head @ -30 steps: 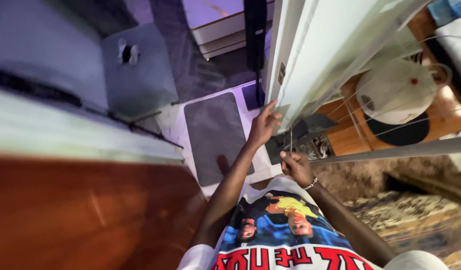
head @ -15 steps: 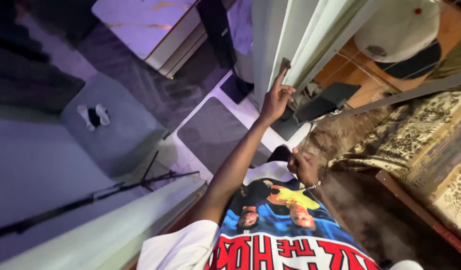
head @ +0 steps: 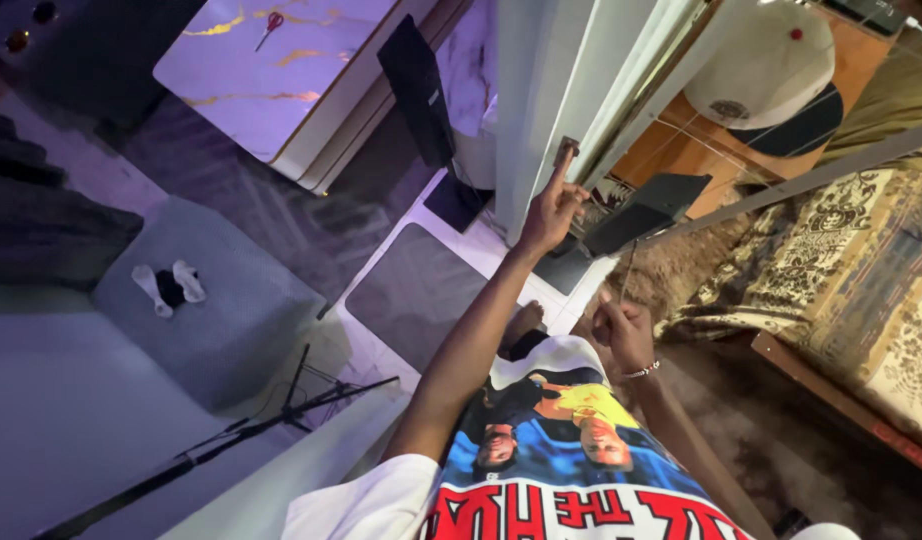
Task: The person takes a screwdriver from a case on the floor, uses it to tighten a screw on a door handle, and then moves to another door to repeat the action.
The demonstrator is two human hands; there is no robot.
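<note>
Overhead, the left hand (head: 549, 215) is raised on a long outstretched arm, its forefinger extended and pressed against a small brown fitting (head: 566, 150) on the edge of a white door frame (head: 541, 90); the other fingers are curled in, so the grip is mostly closed with nothing held inside it. The right hand (head: 621, 335) is kept lower and closer to the body, a beaded bracelet (head: 641, 372) seen at its wrist. Its fingers are pinched together — a thin cord (head: 631, 265) appears to run up from them, though whether it is truly clasped cannot be told.

The fitting is found high on the frame, just beside the hanging white slats (head: 631, 70) and well apart from the right hand. Below the arms a white printed shirt (head: 551, 470) is seen, and a bare foot (head: 523, 322) shows at the edge of a grey mat (head: 416, 290) on the pale tiled floor (head: 461, 232).

To the left, a grey cushioned stool (head: 231, 320) is seen carrying white and black socks (head: 169, 285). Farther off, a marble-topped bench (head: 271, 70) bears a pair of red-handled scissors (head: 271, 25). On the right, a patterned blanket (head: 831, 270) is spread out, and a white cap (head: 766, 75) with a dark brim lies on a wooden surface — near the slats.
</note>
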